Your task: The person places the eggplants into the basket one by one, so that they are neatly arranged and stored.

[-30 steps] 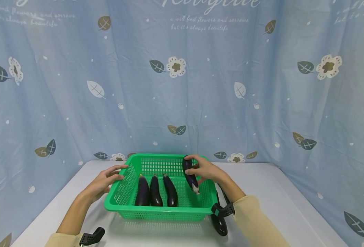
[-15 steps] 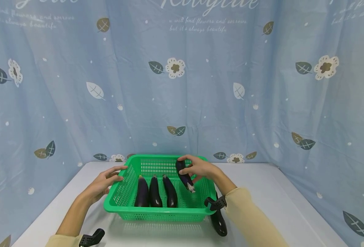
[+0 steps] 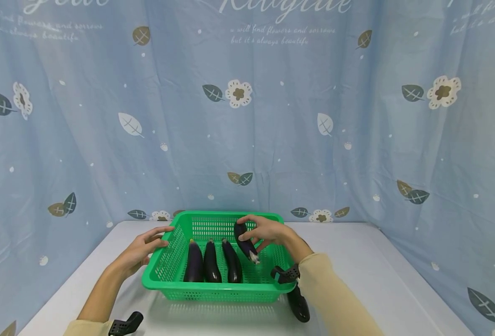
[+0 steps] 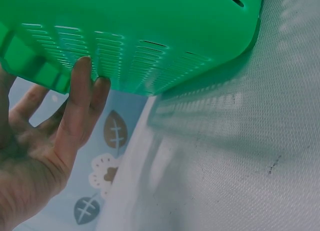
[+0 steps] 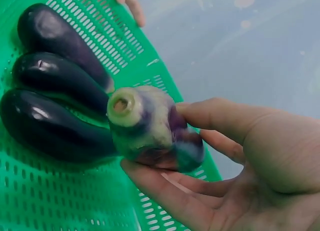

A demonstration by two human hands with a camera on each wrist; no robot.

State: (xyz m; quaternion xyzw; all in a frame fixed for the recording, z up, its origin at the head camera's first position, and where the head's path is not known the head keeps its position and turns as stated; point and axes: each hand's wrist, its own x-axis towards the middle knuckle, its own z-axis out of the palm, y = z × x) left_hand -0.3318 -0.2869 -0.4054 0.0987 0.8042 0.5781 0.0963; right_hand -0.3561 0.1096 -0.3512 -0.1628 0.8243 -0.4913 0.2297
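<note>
A green slotted plastic basket [image 3: 222, 285] stands on the white table. Three dark eggplants lie side by side in it: a left one [image 3: 194, 261], a middle one [image 3: 212, 262] and a right one [image 3: 232, 261]. My left hand [image 3: 140, 247] holds the basket's left rim; in the left wrist view some of its fingertips touch the outer slotted wall. Between thumb and fingers, my right hand [image 3: 268, 231] grips a fourth eggplant [image 3: 245, 242] over the basket's right part, tilted, pale stem end lower and towards me. That stem end faces the right wrist camera.
Outside the basket's near right corner another eggplant [image 3: 299, 305] lies on the table [image 3: 356, 280], partly hidden by the right wrist's black camera [image 3: 285, 274]. A blue patterned curtain [image 3: 272, 116] hangs behind and at both sides.
My right hand has moved left over the basket with its eggplant, nearer to the three inside. The left hand and the basket stay put.
</note>
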